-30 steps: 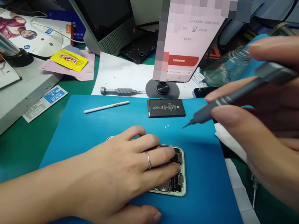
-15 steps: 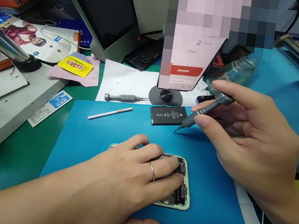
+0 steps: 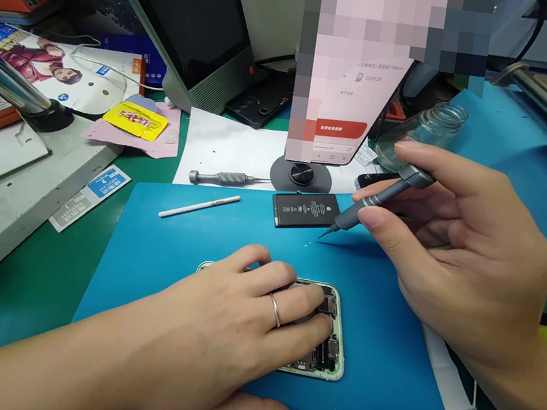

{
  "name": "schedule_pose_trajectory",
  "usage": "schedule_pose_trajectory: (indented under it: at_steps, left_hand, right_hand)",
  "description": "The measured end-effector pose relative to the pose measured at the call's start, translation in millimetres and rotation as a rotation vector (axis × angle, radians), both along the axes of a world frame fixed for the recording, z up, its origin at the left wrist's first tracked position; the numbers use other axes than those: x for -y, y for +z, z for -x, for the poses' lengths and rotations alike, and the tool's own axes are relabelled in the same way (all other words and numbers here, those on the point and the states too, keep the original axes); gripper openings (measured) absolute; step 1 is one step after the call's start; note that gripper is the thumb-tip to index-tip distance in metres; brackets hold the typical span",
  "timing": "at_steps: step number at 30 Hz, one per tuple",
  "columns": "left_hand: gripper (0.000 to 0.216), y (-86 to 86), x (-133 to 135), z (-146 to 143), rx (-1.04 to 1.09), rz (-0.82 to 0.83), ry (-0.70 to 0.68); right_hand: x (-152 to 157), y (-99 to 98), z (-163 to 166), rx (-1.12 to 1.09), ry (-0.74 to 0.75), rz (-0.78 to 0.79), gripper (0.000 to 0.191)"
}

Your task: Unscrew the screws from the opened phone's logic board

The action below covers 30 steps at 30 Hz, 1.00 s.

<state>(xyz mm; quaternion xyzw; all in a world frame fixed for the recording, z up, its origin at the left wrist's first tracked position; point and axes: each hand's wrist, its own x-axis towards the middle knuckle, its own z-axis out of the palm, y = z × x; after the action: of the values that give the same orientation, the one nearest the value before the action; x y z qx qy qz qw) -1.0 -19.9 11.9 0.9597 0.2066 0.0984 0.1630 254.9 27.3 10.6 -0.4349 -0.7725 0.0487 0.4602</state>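
Note:
My right hand pinches a grey precision screwdriver between thumb and fingers, its handle slanting up to the right. The thin tip points down at the blue mat, right beside several tiny light specks, perhaps screws. My left hand, ringed on one finger, lies spread over an opened phone with a pale green frame. Its fingertips rest on the bare inner parts, while the thumb is stretched out on the mat. Much of the phone is hidden beneath this hand. Behind the screwdriver tip lies a black phone battery.
A white stick lies on the blue mat. Beyond it are a second screwdriver on white paper and a lit phone on a round stand. A glass jar tilts at the back right; a monitor stands behind.
The whole view has shifted slightly. Both hands keep nearly the same pose, and the screwdriver tip stays beside the specks.

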Motion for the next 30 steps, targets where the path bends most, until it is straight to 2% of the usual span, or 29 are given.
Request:
schedule_pose_trajectory:
  at_steps: [13, 22, 30]
  left_hand:
    - [0.066, -3.2, 1.8, -0.2, 0.019, -0.011, 0.009]
    - [0.067, -3.4, 2.4, -0.5, 0.025, -0.003, 0.013]
    - [0.066, -4.8, 2.4, -0.7, 0.045, -0.020, 0.012]
  right_hand:
    - [2.3, -3.5, -2.2, -0.013, 0.017, 0.040, 0.059]
    - [1.2, -4.2, -5.6, 0.003, 0.011, -0.030, 0.066]
    - [6.0, -3.6, -5.2, 0.050, 0.103, 0.017, 0.071]
